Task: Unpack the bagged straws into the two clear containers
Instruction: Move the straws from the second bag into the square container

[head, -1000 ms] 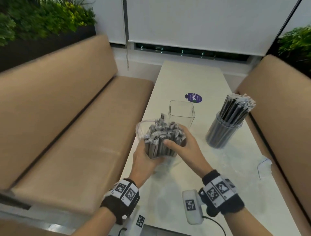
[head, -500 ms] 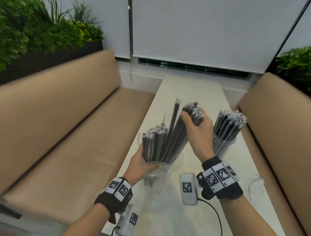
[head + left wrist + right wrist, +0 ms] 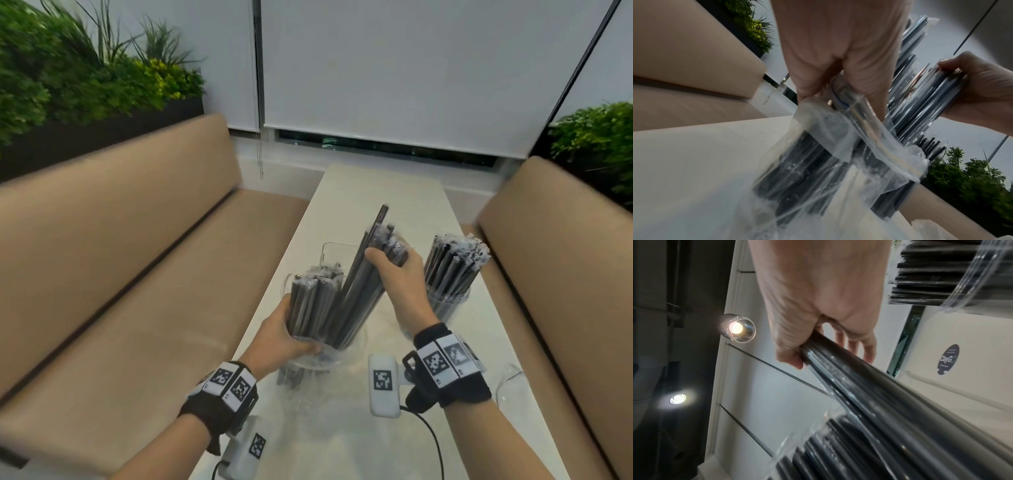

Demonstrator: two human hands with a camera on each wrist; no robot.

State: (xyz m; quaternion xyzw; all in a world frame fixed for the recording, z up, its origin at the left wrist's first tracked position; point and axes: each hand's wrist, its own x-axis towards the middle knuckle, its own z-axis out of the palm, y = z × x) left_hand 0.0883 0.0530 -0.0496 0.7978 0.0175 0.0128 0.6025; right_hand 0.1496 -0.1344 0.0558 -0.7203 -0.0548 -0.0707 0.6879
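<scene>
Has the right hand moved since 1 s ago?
Yes. The right hand has risen off the bagged straws gripping a bundle, now level with the full container's straws.

Your white table point(image 3: 383, 192) runs narrow btwn two tan benches. On it: a round clear container point(image 3: 448, 303) packed w/ black straws, right side; an empty square clear container point(image 3: 334, 251) further back, partly hidden; the clear bag point(image 3: 318, 387) w/ its lower end on the top; a round dark sticker point(image 3: 948, 359); a clear plastic scrap point(image 3: 510, 380) near the right edge.
</scene>
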